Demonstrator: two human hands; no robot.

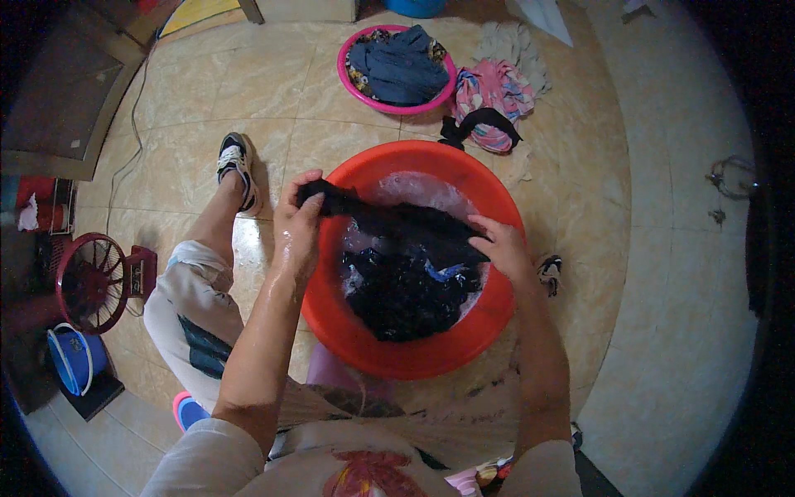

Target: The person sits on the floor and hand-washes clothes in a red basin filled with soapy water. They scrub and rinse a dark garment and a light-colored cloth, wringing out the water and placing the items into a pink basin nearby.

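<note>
A large red basin [490, 319] in front of me holds sudsy water [422, 187] and a heap of soaked dark clothes [406, 302]. Over its left rim, my left hand [300, 217] pinches one end of a wet black garment [414, 225]. The cloth stretches across the basin to my right hand [498, 244], whose fingers are closed on its other end near the right rim. Its lower part merges with the dark heap, so I cannot tell where it ends. A bit of blue cloth [445, 272] shows among the dark clothes.
Beyond the basin stands a pink basin [341, 68] piled with clothes. Pink patterned cloth [497, 89], a black strip of cloth [490, 118] and pale cloth [515, 48] lie beside it on the tiles. At left are a dark red fan [93, 283] and a blue bucket [76, 358].
</note>
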